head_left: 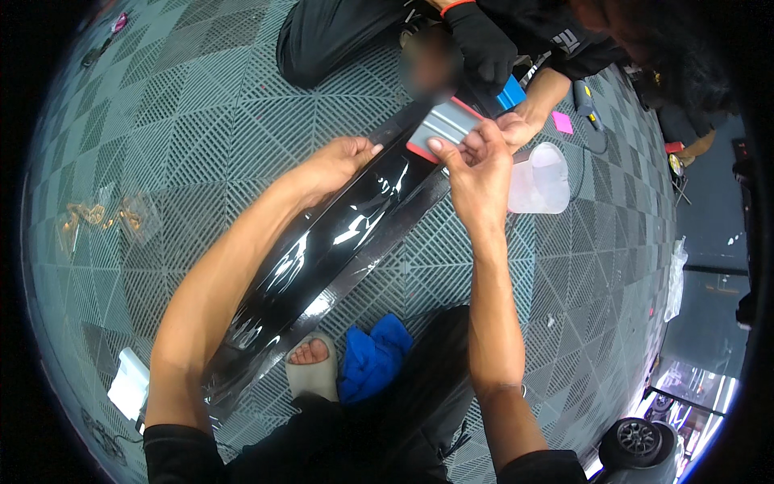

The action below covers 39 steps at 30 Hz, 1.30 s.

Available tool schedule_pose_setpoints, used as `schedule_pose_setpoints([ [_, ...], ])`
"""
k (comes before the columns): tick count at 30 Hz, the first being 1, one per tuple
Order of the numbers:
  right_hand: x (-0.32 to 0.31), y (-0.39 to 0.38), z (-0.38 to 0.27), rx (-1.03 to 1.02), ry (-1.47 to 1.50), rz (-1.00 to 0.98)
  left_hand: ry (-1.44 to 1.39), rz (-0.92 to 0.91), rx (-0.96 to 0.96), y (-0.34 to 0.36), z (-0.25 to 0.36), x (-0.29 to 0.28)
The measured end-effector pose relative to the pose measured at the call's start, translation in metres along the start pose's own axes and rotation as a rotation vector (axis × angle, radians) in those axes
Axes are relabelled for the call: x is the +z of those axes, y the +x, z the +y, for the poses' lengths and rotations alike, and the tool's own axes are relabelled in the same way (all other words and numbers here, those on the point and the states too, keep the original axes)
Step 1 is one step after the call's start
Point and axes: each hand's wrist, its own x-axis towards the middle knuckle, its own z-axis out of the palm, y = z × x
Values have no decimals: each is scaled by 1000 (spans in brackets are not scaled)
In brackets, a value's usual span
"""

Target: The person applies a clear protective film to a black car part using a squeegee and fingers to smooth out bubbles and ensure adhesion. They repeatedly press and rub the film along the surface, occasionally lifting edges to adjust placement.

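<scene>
A long glossy black panel (322, 242), covered in wrinkled clear film, runs diagonally from lower left to upper centre. My left hand (347, 161) grips its upper-left edge, fingers curled. My right hand (476, 169) pinches a grey squeegee (443, 121) with a red edge over the panel's far end. Just beyond, a co-worker's bare hand (524, 121) is at that end, beside a blue squeegee (509, 93); their black-gloved hand (484, 56) is above. A translucent plastic container (538, 185) lies to the right of my right hand.
Tiled grate floor (185, 121) holds a blue cloth (375, 355) near my sandalled foot (310, 375), bagged small parts (113, 218), white sheets (129, 379), a pink card (562, 123) and a corded tool (588, 105). A co-worker (339, 40) crouches opposite. A dark car (637, 444) is lower right.
</scene>
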Motion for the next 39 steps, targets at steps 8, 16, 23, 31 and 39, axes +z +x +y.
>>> schedule_pose_setpoints([
  [8,5,-5,-9,-108,-125,-151,-22,15,16,-1,0,0],
  [16,4,6,-5,-129,-11,-216,0,25,15,-1,-2,-1],
  [23,-11,9,-14,-62,-111,-392,75,21,47,2,-4,-4],
  [31,-3,5,-17,-87,-210,-383,46,-3,37,1,-3,-5],
  [39,-4,10,-12,-78,-41,-325,47,34,54,3,-6,-3],
])
